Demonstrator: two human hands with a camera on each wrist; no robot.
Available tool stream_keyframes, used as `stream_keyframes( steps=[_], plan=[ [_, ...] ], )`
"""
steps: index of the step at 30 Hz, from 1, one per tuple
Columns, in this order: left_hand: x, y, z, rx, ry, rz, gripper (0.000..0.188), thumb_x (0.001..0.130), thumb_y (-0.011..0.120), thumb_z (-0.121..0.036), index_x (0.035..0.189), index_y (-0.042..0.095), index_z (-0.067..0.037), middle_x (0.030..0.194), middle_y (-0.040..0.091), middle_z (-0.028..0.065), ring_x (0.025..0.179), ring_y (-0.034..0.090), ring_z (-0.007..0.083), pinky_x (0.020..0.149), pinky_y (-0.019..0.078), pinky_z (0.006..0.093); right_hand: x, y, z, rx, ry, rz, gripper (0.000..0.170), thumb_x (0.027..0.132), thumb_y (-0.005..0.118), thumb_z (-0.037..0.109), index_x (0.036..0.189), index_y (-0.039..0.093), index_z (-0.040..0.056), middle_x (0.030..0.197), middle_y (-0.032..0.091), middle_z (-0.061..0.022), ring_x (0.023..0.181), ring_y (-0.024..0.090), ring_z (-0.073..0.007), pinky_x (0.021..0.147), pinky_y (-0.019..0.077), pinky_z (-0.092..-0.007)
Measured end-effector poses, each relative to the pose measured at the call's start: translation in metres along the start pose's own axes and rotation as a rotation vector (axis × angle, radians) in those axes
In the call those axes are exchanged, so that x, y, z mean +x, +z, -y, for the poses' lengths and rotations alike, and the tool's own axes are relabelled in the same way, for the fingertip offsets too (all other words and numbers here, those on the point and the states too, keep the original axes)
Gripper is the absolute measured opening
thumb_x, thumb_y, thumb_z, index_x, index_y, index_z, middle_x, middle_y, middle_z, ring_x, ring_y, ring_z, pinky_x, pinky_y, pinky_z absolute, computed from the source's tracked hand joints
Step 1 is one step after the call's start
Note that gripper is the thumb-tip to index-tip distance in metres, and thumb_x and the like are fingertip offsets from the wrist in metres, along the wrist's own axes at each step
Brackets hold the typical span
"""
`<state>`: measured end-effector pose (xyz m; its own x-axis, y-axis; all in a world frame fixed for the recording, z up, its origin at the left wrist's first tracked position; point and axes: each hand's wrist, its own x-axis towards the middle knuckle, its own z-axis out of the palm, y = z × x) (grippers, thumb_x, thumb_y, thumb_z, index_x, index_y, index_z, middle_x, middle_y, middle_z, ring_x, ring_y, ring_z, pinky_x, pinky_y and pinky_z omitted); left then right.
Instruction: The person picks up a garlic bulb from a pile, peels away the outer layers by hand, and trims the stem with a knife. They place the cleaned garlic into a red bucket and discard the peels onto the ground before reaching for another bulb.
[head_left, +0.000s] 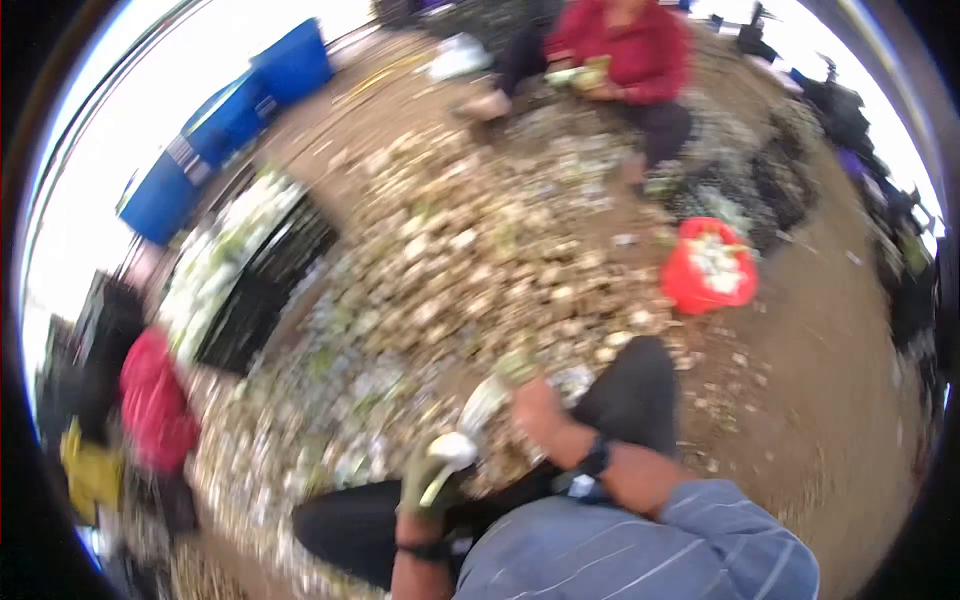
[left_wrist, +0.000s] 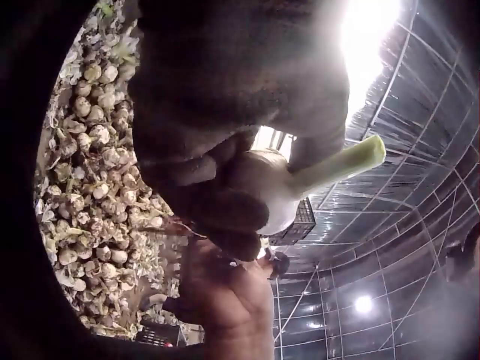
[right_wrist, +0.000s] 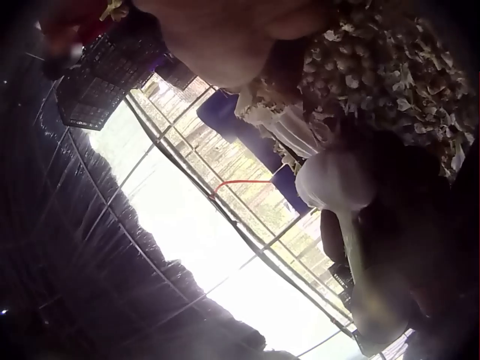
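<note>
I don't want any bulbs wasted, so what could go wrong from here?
The round white bulb in the left hand could slip out and get lost in the heap of bulbs in front. The red bucket stands near the bent right knee, so a shifting leg might knock it and spill its white contents.

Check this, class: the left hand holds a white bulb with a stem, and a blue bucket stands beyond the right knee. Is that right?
Not quite: the bucket is red, not blue, as the head view shows. The left hand holds a white bulb with a stem, and it stands beyond the right knee.
</note>
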<state>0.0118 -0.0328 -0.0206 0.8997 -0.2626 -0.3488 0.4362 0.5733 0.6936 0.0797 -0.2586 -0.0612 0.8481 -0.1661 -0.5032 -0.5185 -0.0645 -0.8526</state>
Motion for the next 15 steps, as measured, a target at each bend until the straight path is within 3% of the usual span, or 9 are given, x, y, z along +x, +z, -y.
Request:
stream_keyframes(
  steps=[2,3,5,6,8,9,10,12,15],
  plan=[
    [-0.004,-0.006,0.001,-0.221,-0.053,-0.038,0.056,0.077,0.077,-0.022,0.123,0.054,0.002,0.108,0.065,0.0143,0.094,0.067,0.0247,0.08,0.0586,0.0337,0.018,-0.007,0.008,0.096,0.03,-0.144,0.063,0.093,0.062,0.02,0.146,0.036,-0.0027,0.071,0.061,-0.0103,0.064,0.06,-0.0228,0.073,0.0563,-0.0429],
    [-0.007,-0.008,0.0,-0.383,-0.072,-0.053,0.059,0.077,0.078,-0.024,0.124,0.053,0.002,0.11,0.065,0.0143,0.099,0.066,0.0256,0.085,0.0578,0.0354,0.024,-0.018,0.016,0.625,-0.01,-0.134,0.065,0.097,0.064,0.027,0.142,0.035,-0.0083,0.082,0.066,-0.0109,0.074,0.066,-0.0217,0.078,0.0569,-0.0418],
    [-0.005,-0.016,0.021,0.001,0.358,0.003,0.042,0.082,0.074,-0.008,0.118,0.054,0.0,0.116,0.064,0.0147,0.102,0.066,0.0257,0.09,0.054,0.0353,0.01,-0.024,0.053,0.748,-0.15,0.033,0.051,0.095,0.067,0.026,0.129,0.046,-0.007,0.106,0.066,-0.0167,0.09,0.068,-0.0239,0.085,0.0554,-0.0404],
    [-0.003,-0.02,0.021,0.262,0.504,0.015,0.038,0.085,0.071,-0.004,0.119,0.054,0.0,0.119,0.064,0.015,0.104,0.065,0.0258,0.091,0.0532,0.0351,0.012,-0.011,0.049,0.64,-0.19,0.033,0.049,0.092,0.07,0.026,0.124,0.051,-0.0066,0.115,0.064,-0.0183,0.101,0.066,-0.0251,0.091,0.0534,-0.0393],
    [0.002,-0.03,0.018,0.662,0.744,0.041,0.038,0.092,0.064,-0.001,0.127,0.051,0.004,0.123,0.063,0.0165,0.113,0.063,0.0268,0.097,0.0509,0.0358,-0.025,0.019,0.081,-0.389,-0.34,0.368,0.047,0.091,0.071,0.02,0.126,0.053,-0.0052,0.116,0.064,-0.0162,0.111,0.063,-0.0255,0.097,0.0506,-0.0375],
    [0.001,-0.025,0.011,0.817,0.782,-0.024,0.038,0.097,0.062,-0.016,0.127,0.052,0.003,0.121,0.064,0.0151,0.107,0.064,0.0227,0.091,0.0533,0.0314,-0.031,0.042,0.069,-0.079,-0.34,0.597,0.053,0.09,0.071,0.02,0.133,0.051,-0.0019,0.114,0.065,-0.0153,0.11,0.063,-0.024,0.094,0.051,-0.0366],
    [0.0,-0.025,0.007,0.424,0.55,-0.009,0.039,0.098,0.059,-0.022,0.128,0.051,0.002,0.12,0.064,0.0145,0.104,0.065,0.0216,0.087,0.0535,0.0299,-0.034,0.043,0.067,-0.059,-0.369,0.61,0.058,0.087,0.072,0.02,0.137,0.05,-0.0006,0.116,0.065,-0.0161,0.109,0.062,-0.0226,0.095,0.0496,-0.0374],
    [-0.002,-0.025,0.004,-0.362,0.082,0.021,0.043,0.102,0.051,-0.033,0.13,0.05,0.0,0.119,0.064,0.0132,0.099,0.065,0.0194,0.08,0.0538,0.0267,-0.042,0.043,0.074,-0.222,-0.588,0.465,0.048,0.084,0.074,0.019,0.127,0.059,0.0011,0.11,0.067,-0.0145,0.099,0.065,-0.0222,0.086,0.051,-0.0351],
    [-0.007,-0.028,0.01,-0.049,0.122,-0.063,0.05,0.101,0.047,-0.039,0.131,0.052,0.001,0.114,0.064,0.0085,0.094,0.065,0.0161,0.078,0.052,0.0266,-0.06,0.043,0.093,-0.534,-0.798,0.575,0.027,0.086,0.071,0.012,0.112,0.069,0.0056,0.099,0.068,-0.0077,0.089,0.066,-0.0202,0.077,0.0531,-0.0316]
  ],
)
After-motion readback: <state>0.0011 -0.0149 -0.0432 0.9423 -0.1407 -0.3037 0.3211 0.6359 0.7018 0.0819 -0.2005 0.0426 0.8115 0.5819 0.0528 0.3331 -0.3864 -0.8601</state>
